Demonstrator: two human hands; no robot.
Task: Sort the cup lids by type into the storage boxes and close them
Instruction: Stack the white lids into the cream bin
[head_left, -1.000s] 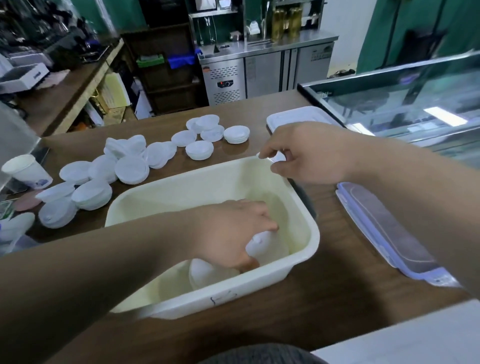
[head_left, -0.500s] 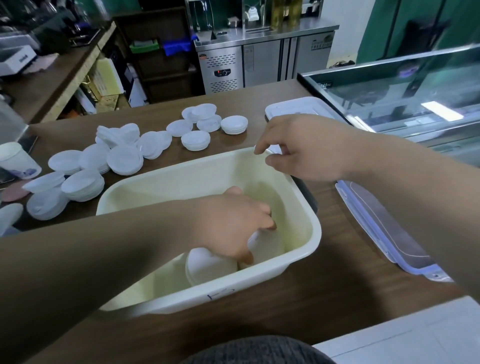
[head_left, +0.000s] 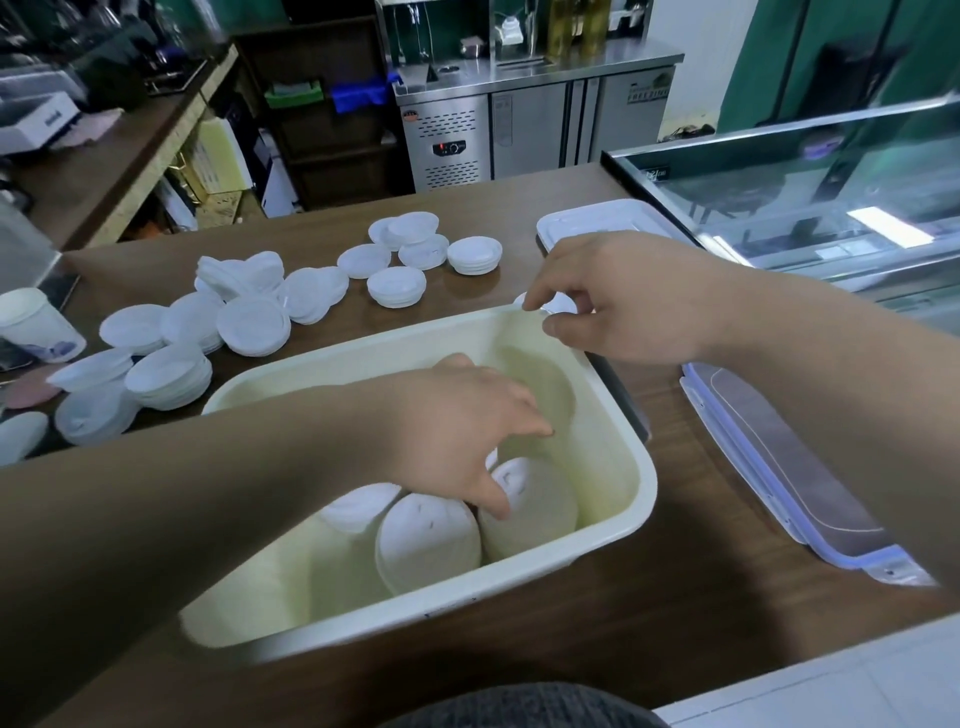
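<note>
A cream storage box (head_left: 618, 525) stands in front of me on the brown counter. Stacks of white cup lids (head_left: 431, 535) lie on their sides in its near right corner. My left hand (head_left: 462, 431) reaches down into the box, fingers curled on the rightmost stack (head_left: 535, 509). My right hand (head_left: 618, 296) hovers over the box's far right corner and pinches a small white lid (head_left: 558, 304). Several piles of loose white lids (head_left: 254, 322) cover the counter to the far left.
A white box lid (head_left: 597, 221) lies beyond my right hand. A clear lid with blue clips (head_left: 789, 478) lies right of the box. A glass display case (head_left: 810, 182) borders the counter on the right. A paper cup (head_left: 34, 325) stands at the left edge.
My left hand has lifted slightly and its fingers now sit on top of the right stack. More of the lid stacks shows in the box. My right hand stays at the far corner.
</note>
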